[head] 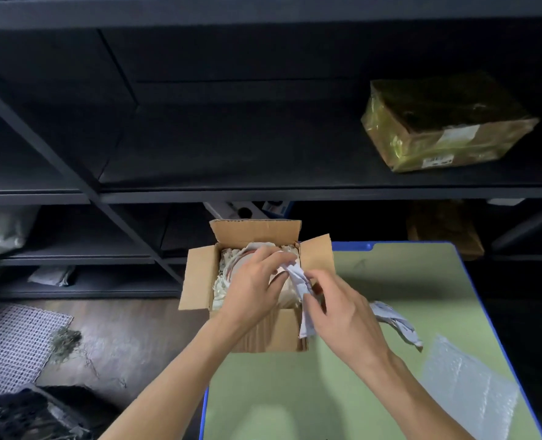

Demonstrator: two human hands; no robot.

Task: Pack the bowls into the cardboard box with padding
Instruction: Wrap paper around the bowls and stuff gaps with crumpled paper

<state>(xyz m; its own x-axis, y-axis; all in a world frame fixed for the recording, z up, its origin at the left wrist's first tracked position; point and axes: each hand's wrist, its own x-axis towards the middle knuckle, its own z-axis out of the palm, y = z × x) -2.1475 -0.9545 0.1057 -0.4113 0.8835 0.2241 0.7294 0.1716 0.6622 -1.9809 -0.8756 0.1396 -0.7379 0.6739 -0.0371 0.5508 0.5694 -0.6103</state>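
An open cardboard box stands at the far left corner of the green table. Inside it lies a pale bowl, ringed by crumpled paper padding. My left hand reaches into the box over the bowl, and its fingertips pinch the top of a crumpled white paper strip. My right hand grips the same strip lower down, at the box's right edge. Much of the bowl is hidden under my left hand.
More crumpled paper and a sheet of bubble wrap lie on the table to the right. Dark shelving rises behind the box, with a taped parcel on it. A mesh mat lies on the floor at left.
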